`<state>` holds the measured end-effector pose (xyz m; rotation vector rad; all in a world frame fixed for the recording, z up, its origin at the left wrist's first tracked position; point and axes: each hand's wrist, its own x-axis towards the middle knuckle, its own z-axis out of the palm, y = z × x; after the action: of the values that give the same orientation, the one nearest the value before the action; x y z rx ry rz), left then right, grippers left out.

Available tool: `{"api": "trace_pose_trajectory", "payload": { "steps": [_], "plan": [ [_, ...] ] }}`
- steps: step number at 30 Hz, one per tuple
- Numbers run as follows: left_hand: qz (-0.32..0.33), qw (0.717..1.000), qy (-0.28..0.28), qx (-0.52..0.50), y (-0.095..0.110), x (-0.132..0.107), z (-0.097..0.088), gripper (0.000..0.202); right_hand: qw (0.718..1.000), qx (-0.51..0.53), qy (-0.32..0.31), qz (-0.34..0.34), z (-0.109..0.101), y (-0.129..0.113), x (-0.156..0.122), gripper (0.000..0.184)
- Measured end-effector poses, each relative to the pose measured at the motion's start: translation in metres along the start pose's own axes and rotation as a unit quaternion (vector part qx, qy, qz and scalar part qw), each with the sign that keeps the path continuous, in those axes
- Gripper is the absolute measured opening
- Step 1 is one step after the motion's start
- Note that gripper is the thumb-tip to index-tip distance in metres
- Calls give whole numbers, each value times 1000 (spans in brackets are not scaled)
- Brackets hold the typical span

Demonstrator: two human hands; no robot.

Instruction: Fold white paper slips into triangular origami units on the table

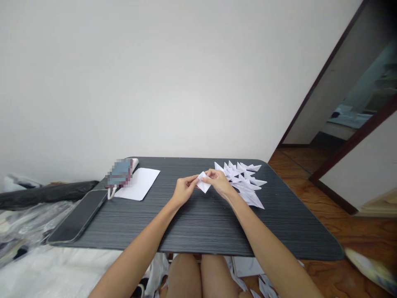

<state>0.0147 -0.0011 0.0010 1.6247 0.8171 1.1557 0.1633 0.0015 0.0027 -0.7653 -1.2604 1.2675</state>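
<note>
Both of my hands meet over the middle of a dark ribbed table (198,225). My left hand (183,190) pinches the left side of a small folded white paper piece (204,182). From the right, my right hand (218,182) grips the same piece with its fingers closed on it. The piece is held just above the tabletop. To the right of my hands lies a pile of several folded white paper triangles (245,180).
A flat white sheet (138,183) lies at the back left beside a blurred-out object (120,173). A dark phone (79,217) rests at the table's left edge. Paper scraps (248,273) lie on the wooden floor under the table. An open doorway (356,107) is at the right.
</note>
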Motion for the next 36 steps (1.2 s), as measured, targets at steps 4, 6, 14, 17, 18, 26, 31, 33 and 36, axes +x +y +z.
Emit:
{"api": "trace_pose_trajectory", "payload": {
  "steps": [4,6,14,17,18,26,31,33,36],
  "plan": [
    [0,1000,2,-10,-1,-1,3,33,1000,13,6,8,0,3,1,29],
    [-3,1000,8,-21,-1,-1,4,33,999,20,20,21,1,4,1,30],
    [-39,994,64,-85,2,2,1,36,996,64,43,41,-4,-1,2,37],
    [-30,994,76,-77,0,4,-2,35,999,31,18,31,-9,-4,0,36],
    [-24,994,79,-72,0,4,-3,31,999,20,7,29,-10,-5,-1,35],
    [70,996,7,58,4,3,-12,28,999,-13,10,39,-12,-10,-1,14],
    [175,956,-9,237,2,2,-20,26,994,38,-46,89,-15,-15,-3,22],
    [204,942,-7,267,0,2,-23,27,992,42,-61,99,-16,-17,-5,25],
    [230,930,-3,287,-3,1,-25,27,991,33,-72,107,-15,-21,-7,28]
  ]
}}
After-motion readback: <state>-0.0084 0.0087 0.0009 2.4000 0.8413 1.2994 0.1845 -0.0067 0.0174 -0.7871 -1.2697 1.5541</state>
